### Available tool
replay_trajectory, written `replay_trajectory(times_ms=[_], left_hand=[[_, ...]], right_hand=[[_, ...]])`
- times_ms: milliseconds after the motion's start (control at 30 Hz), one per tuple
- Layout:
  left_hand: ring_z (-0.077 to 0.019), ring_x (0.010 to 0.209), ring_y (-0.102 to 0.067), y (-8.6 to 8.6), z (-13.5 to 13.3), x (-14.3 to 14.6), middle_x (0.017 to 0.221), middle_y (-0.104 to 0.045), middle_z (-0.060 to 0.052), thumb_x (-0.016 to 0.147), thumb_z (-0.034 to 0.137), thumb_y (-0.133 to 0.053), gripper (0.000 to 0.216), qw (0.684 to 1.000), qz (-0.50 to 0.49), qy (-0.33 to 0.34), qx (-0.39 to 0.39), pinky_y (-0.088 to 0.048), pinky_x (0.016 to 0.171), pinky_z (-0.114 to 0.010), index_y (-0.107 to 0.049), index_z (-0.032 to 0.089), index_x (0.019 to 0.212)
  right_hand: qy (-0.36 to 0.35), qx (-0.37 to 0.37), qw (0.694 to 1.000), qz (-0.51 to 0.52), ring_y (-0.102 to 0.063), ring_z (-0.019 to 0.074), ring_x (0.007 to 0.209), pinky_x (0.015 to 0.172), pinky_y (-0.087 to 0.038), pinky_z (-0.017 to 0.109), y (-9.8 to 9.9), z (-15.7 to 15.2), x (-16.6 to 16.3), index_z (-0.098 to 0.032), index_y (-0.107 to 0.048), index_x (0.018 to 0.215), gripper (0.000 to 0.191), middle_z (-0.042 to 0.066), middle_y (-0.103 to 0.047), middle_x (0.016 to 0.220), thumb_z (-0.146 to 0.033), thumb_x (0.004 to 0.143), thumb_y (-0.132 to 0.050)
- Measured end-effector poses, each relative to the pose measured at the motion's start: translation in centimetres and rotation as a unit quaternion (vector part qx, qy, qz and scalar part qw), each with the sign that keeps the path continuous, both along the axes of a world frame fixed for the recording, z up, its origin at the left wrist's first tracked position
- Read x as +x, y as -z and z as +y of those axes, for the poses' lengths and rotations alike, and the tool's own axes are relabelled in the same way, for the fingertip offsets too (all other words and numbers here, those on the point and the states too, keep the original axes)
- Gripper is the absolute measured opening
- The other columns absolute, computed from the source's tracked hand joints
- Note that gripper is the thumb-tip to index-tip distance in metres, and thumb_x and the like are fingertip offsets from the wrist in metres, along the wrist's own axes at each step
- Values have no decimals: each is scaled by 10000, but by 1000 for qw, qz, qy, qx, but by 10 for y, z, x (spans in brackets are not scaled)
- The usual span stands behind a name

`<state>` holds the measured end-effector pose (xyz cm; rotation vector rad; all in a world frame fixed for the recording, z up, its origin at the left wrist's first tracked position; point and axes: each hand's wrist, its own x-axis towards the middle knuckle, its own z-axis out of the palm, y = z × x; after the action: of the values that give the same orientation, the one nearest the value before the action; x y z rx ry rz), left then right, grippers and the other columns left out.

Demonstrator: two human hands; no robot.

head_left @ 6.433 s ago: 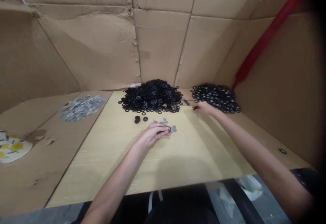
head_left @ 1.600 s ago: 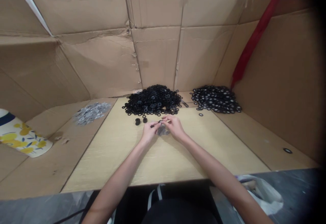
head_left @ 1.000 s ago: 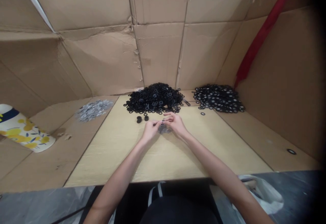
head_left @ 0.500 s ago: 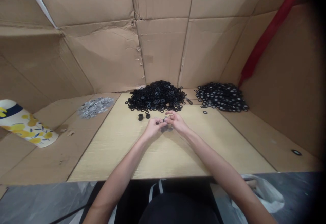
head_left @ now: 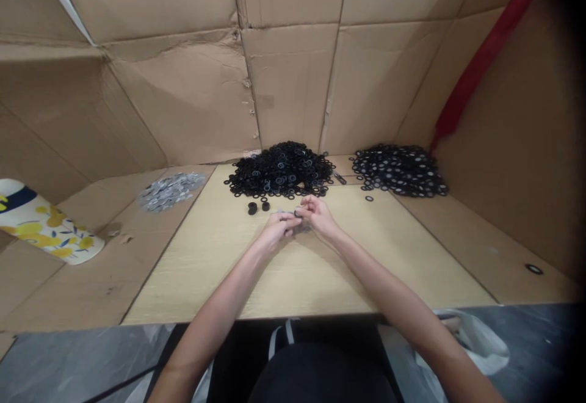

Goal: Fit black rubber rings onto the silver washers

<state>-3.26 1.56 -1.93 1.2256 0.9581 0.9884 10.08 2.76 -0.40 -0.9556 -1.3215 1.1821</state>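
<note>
My left hand (head_left: 277,229) and my right hand (head_left: 319,217) meet over the middle of the yellow board. Between their fingertips is a small black ring (head_left: 298,213) with something pale at its centre. Both hands pinch at it, their fingers closed. Under the fingers lie a few small grey discs (head_left: 303,228), partly covered. Just beyond my left hand stand short stacks of black rings (head_left: 253,208). Behind the hands rises a big heap of loose black rings (head_left: 284,171).
On the left spreads a pile of silvery discs (head_left: 171,192), with a patterned cylinder (head_left: 50,226) farther left. A heap of black rings with pale centres (head_left: 398,171) is at the back right. One such ring (head_left: 533,268) lies far right. Cardboard walls (head_left: 293,85) enclose the board.
My left fingers have shifted and stretched out slightly towards the ring, and the ring between the hands now shows more of its face. The view has tilted slightly.
</note>
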Motion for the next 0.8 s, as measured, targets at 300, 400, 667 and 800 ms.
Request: replay_trajectory(times_ms=[300, 400, 667, 800], left_hand=[[-202, 858, -572, -7, 4, -39, 923, -657, -108, 612, 43, -474, 280, 928, 350, -93, 89, -410, 775, -285, -653, 108, 817], [-203, 884, -579, -8, 4, -40, 950, -658, -106, 623, 28, -455, 330, 899, 418, -71, 110, -417, 783, -279, -651, 107, 877], [-220, 912, -594, -20, 1, -38, 963, -656, -140, 677, 44, -489, 302, 812, 560, -98, 134, -410, 800, -263, -675, 117, 904], [-214, 940, -584, -23, -2, -40, 977, -655, -123, 681, 76, -522, 285, 811, 557, -127, 130, -406, 815, -253, -673, 141, 915]], right_hand=[[50, 19, 997, -54, -512, 111, 615, 577, -386, 243, 6, 8, 11, -191, -496, 740, 216, -48, -511, 608, -280, 595, -628], [45, 30, 997, -51, -513, 103, 611, 588, -396, 243, 11, 10, 10, -188, -507, 731, 201, -39, -532, 630, -275, 597, -629], [38, 34, 997, -54, -509, 85, 543, 527, -406, 218, 16, 9, 6, -188, -514, 716, 199, -43, -537, 598, -270, 596, -650], [6, -2, 999, -41, -510, 88, 452, 452, -397, 212, 16, 7, 4, -184, -510, 744, 274, -54, -537, 547, -281, 562, -691]])
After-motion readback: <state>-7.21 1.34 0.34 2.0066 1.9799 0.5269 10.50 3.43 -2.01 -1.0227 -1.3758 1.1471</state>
